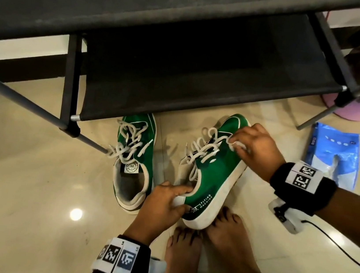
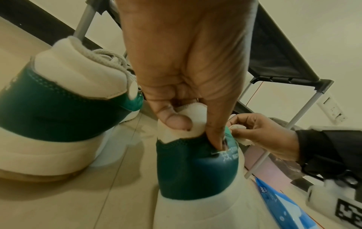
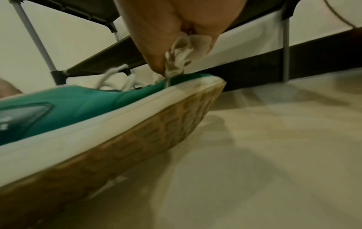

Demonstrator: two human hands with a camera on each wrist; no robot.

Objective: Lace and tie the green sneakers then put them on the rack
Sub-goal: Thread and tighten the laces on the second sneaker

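Two green sneakers with white soles and loose white laces stand on the floor in front of the black rack [image 1: 185,56]. The left sneaker [image 1: 135,153] [image 2: 58,108] stands alone, untouched. The right sneaker [image 1: 215,171] [image 2: 195,170] [image 3: 88,105] is tilted, its tan sole [image 3: 137,139] partly off the floor. My left hand [image 1: 179,197] [image 2: 195,131] pinches its white heel collar, thumb outside. My right hand [image 1: 235,140] [image 2: 264,136] [image 3: 166,31] pinches a crumpled white wipe [image 1: 241,146] [image 2: 239,128] [image 3: 186,46] against the green upper beside the front laces.
A blue wipes packet [image 1: 334,153] lies on the floor at the right. A pink object [image 1: 353,112] sits behind the rack's right leg. Bare feet [image 1: 224,239] rest just behind the tilted sneaker. A black cable [image 1: 332,243] trails across the tiles.
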